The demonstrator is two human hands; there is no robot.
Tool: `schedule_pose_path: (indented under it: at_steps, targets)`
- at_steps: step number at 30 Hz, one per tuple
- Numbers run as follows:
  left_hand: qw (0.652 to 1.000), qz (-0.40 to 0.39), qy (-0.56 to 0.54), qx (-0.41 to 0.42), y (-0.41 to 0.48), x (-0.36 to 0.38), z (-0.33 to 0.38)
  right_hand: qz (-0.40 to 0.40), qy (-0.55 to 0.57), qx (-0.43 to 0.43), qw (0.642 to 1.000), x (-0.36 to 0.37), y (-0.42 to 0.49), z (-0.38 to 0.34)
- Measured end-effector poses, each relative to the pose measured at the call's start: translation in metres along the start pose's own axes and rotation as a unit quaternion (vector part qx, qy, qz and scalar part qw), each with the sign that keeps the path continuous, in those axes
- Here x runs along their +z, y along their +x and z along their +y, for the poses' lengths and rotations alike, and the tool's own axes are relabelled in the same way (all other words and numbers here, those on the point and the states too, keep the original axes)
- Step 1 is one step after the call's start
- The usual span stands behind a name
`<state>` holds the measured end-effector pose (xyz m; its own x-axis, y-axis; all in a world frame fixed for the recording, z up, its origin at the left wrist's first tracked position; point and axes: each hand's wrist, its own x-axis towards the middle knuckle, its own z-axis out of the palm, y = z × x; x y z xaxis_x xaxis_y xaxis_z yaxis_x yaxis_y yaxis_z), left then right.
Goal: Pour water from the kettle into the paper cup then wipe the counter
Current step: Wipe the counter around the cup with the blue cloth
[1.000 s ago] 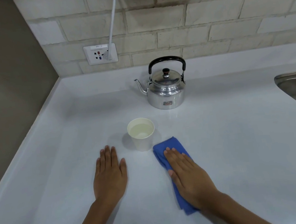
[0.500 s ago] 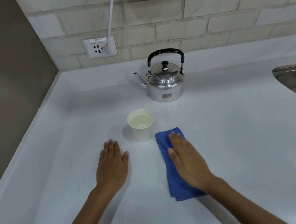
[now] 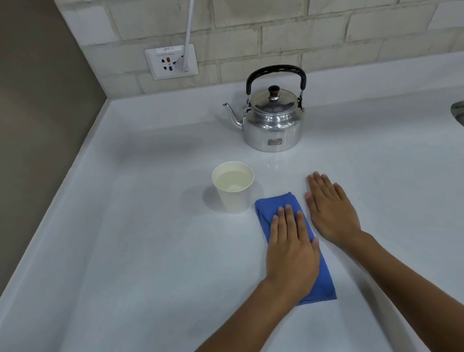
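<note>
Fingers (image 3: 287, 221) of left hand (image 3: 290, 252) flat, together on soft blue cloth (image 3: 326, 280) mid-counter (image 3: 118, 245); right hand (image 3: 330, 208) flat beside it; press cloth's middle, likely bunches.

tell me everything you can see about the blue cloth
The blue cloth is a soft, terry-looking fabric folded into a long narrow strip, lying flat on the white counter just right of the paper cup, apparently not touching it. The left hand rests palm-down on its middle, covering much of it; both ends show.
</note>
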<state>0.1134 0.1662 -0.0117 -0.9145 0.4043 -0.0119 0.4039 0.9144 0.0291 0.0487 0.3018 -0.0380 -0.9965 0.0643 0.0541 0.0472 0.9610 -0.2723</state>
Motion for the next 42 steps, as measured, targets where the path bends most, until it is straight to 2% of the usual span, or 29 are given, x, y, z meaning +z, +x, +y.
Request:
schedule_pose_path:
  at_steps: [6,12,18,23,26,31,36,39,42]
  targets:
    - [1.0,0.005,0.026,0.009,-0.022,-0.002,-0.018,0.001,-0.003,0.002,1.0,0.0,0.0,0.0]
    - [0.999,0.015,0.034,0.019,-0.065,0.006,-0.069,0.012,-0.009,-0.001,1.0,0.001,-0.001,0.001]
    - [0.998,0.029,0.044,-0.043,-0.09,-0.001,-0.139,0.01,-0.007,-0.001,1.0,0.002,-0.002,0.001]
    - [0.99,0.077,-0.067,-0.093,-0.049,0.006,-0.179,0.001,-0.007,0.006,1.0,0.002,0.001,-0.001]
    - [0.986,0.07,-0.095,-0.12,0.004,0.01,-0.184,-0.01,-0.006,-0.006,1.0,0.001,0.005,-0.005]
    - [0.991,0.076,-0.079,-0.081,0.03,0.016,-0.175,-0.006,-0.002,-0.046,0.999,-0.001,0.025,-0.024]
    - [0.988,0.064,-0.143,0.007,0.024,0.021,-0.204,-0.022,-0.001,-0.055,0.998,0.005,0.041,-0.031]
    - [0.989,0.056,-0.139,0.01,0.047,0.015,-0.225,-0.013,-0.006,-0.048,0.999,0.011,0.042,-0.03]
    - [0.99,0.049,-0.13,-0.022,0.083,0.011,-0.234,-0.004,-0.006,-0.044,0.999,0.014,0.042,-0.031]
